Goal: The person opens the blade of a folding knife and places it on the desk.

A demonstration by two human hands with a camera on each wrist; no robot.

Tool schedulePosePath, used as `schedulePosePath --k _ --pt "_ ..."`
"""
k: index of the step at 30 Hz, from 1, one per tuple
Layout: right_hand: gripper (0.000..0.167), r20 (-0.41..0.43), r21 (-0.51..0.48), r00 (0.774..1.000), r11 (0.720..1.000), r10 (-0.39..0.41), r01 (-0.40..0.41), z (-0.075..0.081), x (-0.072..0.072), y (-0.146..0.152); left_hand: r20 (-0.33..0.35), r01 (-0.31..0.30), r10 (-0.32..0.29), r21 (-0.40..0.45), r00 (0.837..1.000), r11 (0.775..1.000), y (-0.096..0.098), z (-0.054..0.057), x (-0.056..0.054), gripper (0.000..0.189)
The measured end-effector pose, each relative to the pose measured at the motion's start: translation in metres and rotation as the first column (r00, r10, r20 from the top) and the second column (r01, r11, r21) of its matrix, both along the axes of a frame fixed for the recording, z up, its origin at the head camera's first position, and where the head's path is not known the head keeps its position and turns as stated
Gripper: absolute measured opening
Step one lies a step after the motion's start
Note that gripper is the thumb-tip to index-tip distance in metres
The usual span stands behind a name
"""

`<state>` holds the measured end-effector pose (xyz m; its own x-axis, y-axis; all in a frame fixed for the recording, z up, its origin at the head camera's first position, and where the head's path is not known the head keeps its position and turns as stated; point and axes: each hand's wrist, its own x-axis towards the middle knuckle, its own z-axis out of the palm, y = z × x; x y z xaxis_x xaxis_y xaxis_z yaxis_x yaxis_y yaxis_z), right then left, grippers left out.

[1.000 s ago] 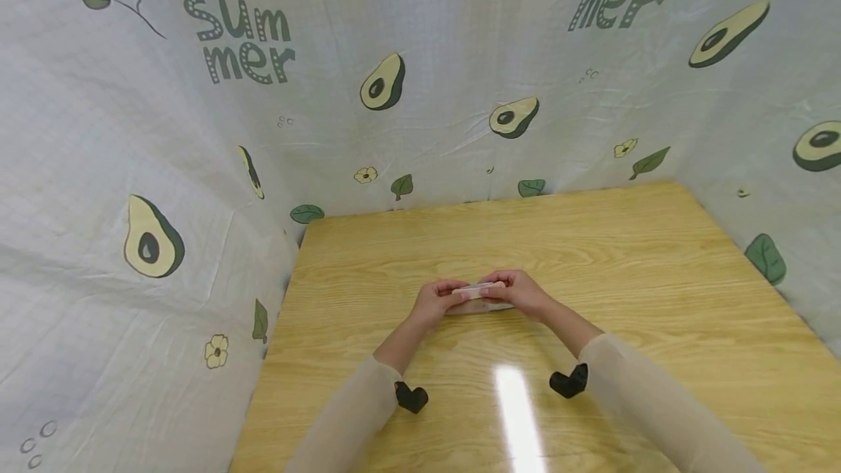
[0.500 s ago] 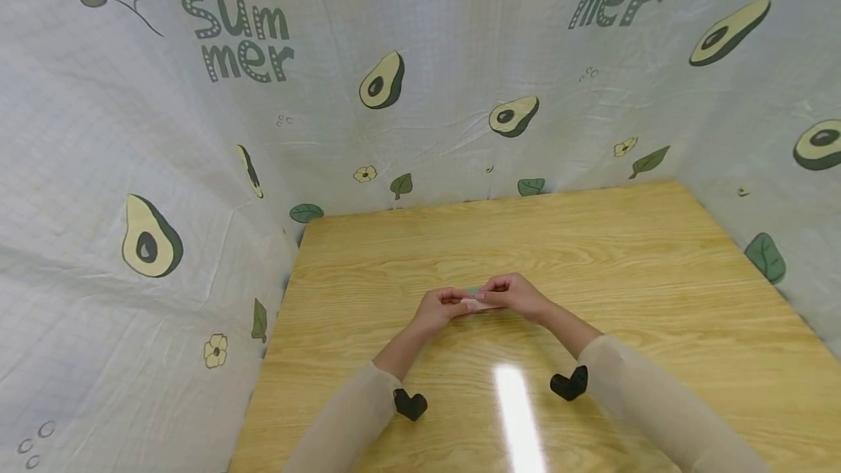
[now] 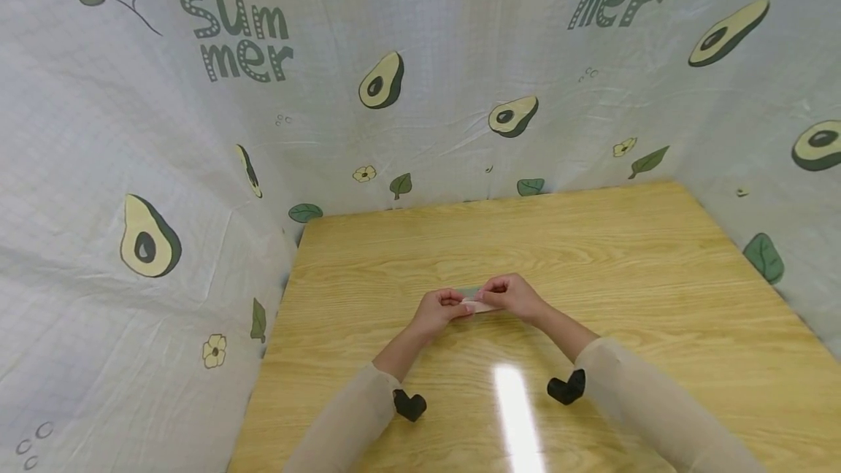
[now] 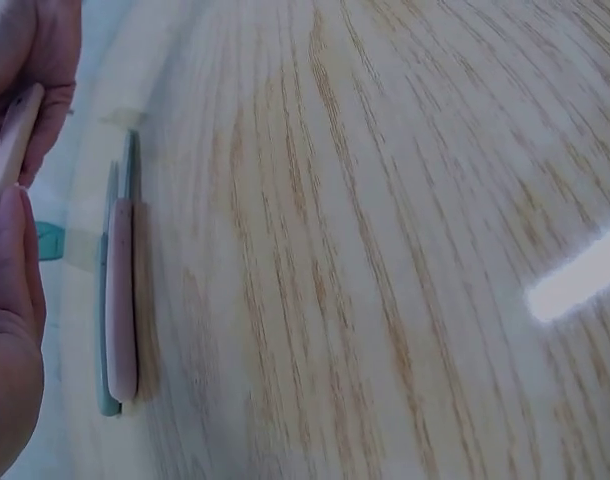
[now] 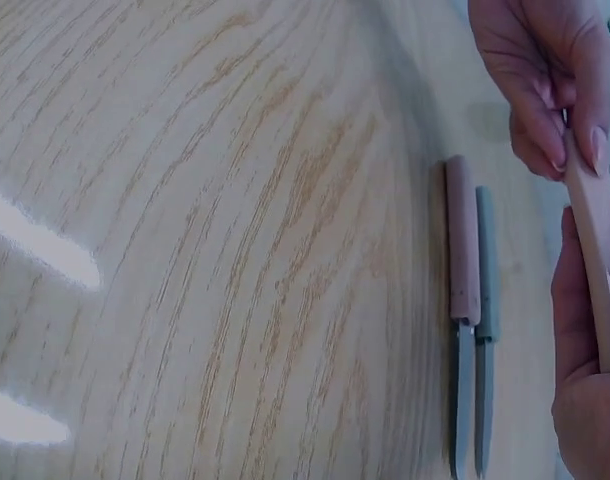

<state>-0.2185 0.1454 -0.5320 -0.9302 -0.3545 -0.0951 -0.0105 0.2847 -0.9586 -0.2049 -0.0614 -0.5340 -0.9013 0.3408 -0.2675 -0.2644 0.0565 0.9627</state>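
Observation:
Both hands hold one long, smooth, pale beige handle (image 3: 483, 306) between them above the table. My left hand (image 3: 436, 310) grips its left end with thumb and fingers, and my right hand (image 3: 519, 297) pinches it on the right. A small dark hole shows near the end by the right hand in the left wrist view. I cannot tell what tool this handle belongs to. Just under the hands lie two knives side by side, one with a pink handle (image 5: 463, 240) and one with a green handle (image 5: 488, 270). Their blades point the same way.
The wood-grain table (image 3: 368, 261) has a bright light reflection (image 3: 519, 414) near its front. A white curtain (image 3: 447, 35) printed with avocados and leaves encloses the back and sides. Each forearm wears a black wrist mount (image 3: 410, 405) at the sleeve cuff.
Both hands have lowered the pale handle slightly toward the body and turned it, so it covers more of the pink knife and the green one shows behind. In the last half second they barely move.

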Motion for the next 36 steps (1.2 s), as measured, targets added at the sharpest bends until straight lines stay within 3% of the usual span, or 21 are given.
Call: schedulePosePath --k 4,6,12,17,22,26,32,36 --pt "0.025 0.07 -0.003 0.995 0.998 -0.069 0.07 0.0 0.001 -0.001 0.007 -0.006 0.006 -0.027 1.0 1.0 -0.001 0.001 0.0 0.018" --pt "0.026 0.093 -0.008 0.995 0.999 -0.047 0.048 0.001 0.0 0.0 0.011 -0.007 0.007 -0.044 1.0 0.999 -0.002 0.002 0.0 0.019" --pt "0.023 0.058 0.061 0.988 0.987 0.144 -0.148 0.01 -0.011 0.002 0.002 0.018 -0.018 -0.103 1.0 0.994 -0.006 0.002 0.002 0.018" --pt "0.018 0.029 0.097 0.947 0.942 0.319 -0.32 0.021 -0.02 -0.002 0.016 0.075 -0.074 -0.076 0.997 0.994 -0.007 -0.001 0.001 0.018" --pt "0.014 0.036 0.137 0.917 0.907 0.397 -0.398 0.03 -0.025 -0.005 0.017 0.093 -0.092 -0.058 0.996 0.994 -0.006 -0.004 0.001 0.018" --pt "0.015 0.021 0.142 0.912 0.902 0.409 -0.408 0.036 -0.029 -0.001 0.001 0.095 -0.095 -0.097 0.995 0.991 -0.007 -0.004 0.002 0.018" --pt "0.018 0.035 0.117 0.954 0.947 0.296 -0.299 0.044 -0.035 0.022 -0.027 0.07 -0.075 -0.155 0.997 0.985 -0.015 -0.006 0.004 0.019" --pt "0.021 0.067 0.075 0.962 0.961 0.263 -0.268 0.045 -0.035 0.036 -0.043 0.042 -0.049 -0.154 0.998 0.987 -0.023 -0.007 0.004 0.019"
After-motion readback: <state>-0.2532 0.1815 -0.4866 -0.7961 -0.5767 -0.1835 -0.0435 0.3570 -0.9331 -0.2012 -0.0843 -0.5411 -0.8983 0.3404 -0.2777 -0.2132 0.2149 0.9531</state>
